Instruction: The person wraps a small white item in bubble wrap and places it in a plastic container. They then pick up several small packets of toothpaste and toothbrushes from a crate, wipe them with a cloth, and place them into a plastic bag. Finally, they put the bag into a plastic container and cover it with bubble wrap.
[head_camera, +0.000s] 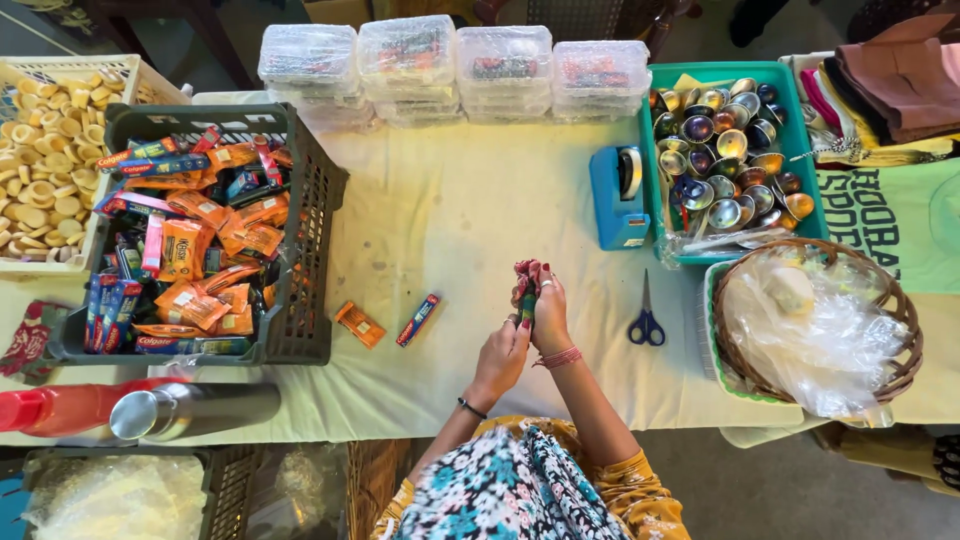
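Head view, looking straight down on a table under a pale cloth.

Nearest: patterned clothing at the lower edge. Both forearms reach up from it to the middle of the table. Left hand, dark band at the wrist, fingers curled and pinching the lower end of a small red-and-green bundle. Right hand, red bangles at the wrist, closed round the same bundle from the other side. Hands touch each other. Bundle is held just above the cloth, near the front centre; what it is made of cannot be told.

Just beside the hands, to the right: blue-handled scissors lying flat, blades shut. To the left: a small toothpaste box and an orange sachet, both loose on the cloth, apart from each other.

Front left: a metal flask on its side, next to a red bottle.

Left: dark plastic crate heaped with orange sachets and toothpaste boxes. Beyond it, a cream basket of small pale rounds.

Right: round wicker basket lined with clear plastic. Behind it, a teal tray full of small shiny metal bowls. A blue tape dispenser stands touching the tray's left wall.

Far edge: four stacks of clear lidded containers in a row. Far right corner: folded cloths
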